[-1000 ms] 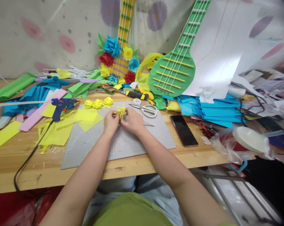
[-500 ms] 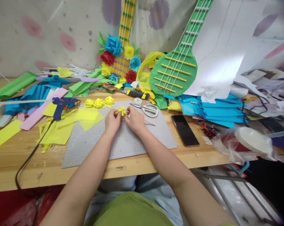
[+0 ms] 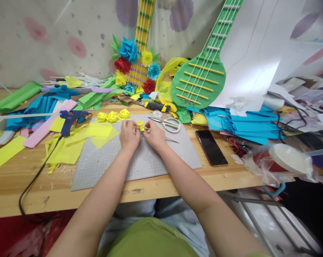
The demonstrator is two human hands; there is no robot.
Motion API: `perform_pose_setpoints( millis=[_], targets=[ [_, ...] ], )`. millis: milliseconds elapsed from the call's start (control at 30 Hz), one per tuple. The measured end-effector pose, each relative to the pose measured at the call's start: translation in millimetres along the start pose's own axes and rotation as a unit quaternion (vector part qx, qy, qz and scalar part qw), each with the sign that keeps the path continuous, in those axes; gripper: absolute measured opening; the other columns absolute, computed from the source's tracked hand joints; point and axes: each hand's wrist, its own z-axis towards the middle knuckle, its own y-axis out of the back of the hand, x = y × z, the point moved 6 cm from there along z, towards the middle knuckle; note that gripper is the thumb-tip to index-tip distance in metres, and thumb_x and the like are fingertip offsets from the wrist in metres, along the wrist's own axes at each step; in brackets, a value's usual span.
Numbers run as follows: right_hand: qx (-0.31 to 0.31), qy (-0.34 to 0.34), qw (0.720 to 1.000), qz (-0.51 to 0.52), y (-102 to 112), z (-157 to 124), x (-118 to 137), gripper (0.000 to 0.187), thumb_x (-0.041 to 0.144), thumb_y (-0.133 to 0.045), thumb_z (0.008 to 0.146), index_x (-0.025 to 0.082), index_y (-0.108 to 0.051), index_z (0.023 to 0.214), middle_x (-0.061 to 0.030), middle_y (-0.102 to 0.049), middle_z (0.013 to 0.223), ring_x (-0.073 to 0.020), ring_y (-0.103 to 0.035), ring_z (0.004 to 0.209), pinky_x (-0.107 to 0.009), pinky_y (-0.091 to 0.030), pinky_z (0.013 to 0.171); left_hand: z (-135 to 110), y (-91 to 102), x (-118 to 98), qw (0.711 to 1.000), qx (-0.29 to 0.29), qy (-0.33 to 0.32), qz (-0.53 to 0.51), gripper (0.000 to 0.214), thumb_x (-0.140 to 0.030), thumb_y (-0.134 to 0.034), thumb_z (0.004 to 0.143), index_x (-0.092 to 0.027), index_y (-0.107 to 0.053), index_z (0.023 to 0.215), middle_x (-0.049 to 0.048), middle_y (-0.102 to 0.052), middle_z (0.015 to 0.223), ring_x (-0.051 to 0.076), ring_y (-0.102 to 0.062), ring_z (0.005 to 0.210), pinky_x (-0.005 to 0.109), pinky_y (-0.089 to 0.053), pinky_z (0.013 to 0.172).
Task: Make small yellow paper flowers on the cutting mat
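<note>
Over the grey cutting mat, both hands meet at a small yellow paper flower. My left hand is closed, its thumb and fingers pinching the flower's left side. My right hand is closed in a pinch on a thin stick, which lies across the front of the flower; fingers partly hide both. Behind my right hand lie white-handled scissors and a small roll of tape. A pointed wooden stick rests on the mat right of that hand. Finished yellow flowers sit behind my left hand.
A blue glue gun with a black cord stands at left, near yellow paper sheets. A phone lies at right, a plastic-wrapped cup beyond it. Behind are a utility knife, a green paper instrument and blue paper.
My left hand has turned, its fingers now curled further over the flower. The flower has shifted slightly to the right and tilted, with the stick still across it.
</note>
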Motion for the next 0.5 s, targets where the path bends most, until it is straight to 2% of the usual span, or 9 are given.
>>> perform_pose_setpoints(
  millis=[100,233,333,500],
  targets=[
    [0.008,-0.006,1.0,0.011,-2,3,-5,0.017,0.022,-0.046,0.071,0.024,-0.048,0.087,0.0007,-0.06,0.089,-0.0163,-0.055,0.079,-0.027,-0.038,0.063,-4,-4.9,-11,0.998,0.03,-0.041,0.024,0.012,-0.016,-0.051,0.068,-0.02,-0.057,0.077,0.0052,-0.05,0.09,0.018,-0.048,0.091,0.028,-0.041,0.075],
    [0.002,0.006,1.0,0.025,1,5,-7,0.017,0.02,-0.045,0.071,0.025,-0.05,0.087,0.0024,-0.06,0.091,-0.0148,-0.054,0.08,-0.026,-0.038,0.065,-5,-9.7,-10,0.997,0.043,-0.031,0.052,0.022,-0.025,-0.059,0.065,-0.021,-0.06,0.087,0.007,-0.049,0.094,0.022,-0.045,0.096,0.032,-0.04,0.079],
    [0.003,0.013,0.999,0.038,3,4,-6,0.016,0.022,-0.046,0.072,0.025,-0.052,0.087,0.0033,-0.06,0.09,-0.0135,-0.054,0.076,-0.026,-0.038,0.064,-4,-9.1,-7,0.997,0.032,-0.025,0.06,0.024,-0.031,-0.06,0.066,-0.02,-0.06,0.088,0.0075,-0.048,0.094,0.023,-0.044,0.095,0.033,-0.039,0.08],
    [0.016,0.037,0.998,0.049,4,2,0,0.014,0.022,-0.046,0.073,0.024,-0.053,0.085,0.0028,-0.061,0.089,-0.0127,-0.054,0.076,-0.025,-0.038,0.065,-1,-4.3,0,0.999,-0.005,-0.008,0.052,0.016,-0.029,-0.055,0.071,-0.02,-0.064,0.081,0.0077,-0.047,0.092,0.021,-0.044,0.091,0.032,-0.038,0.079]
  ],
)
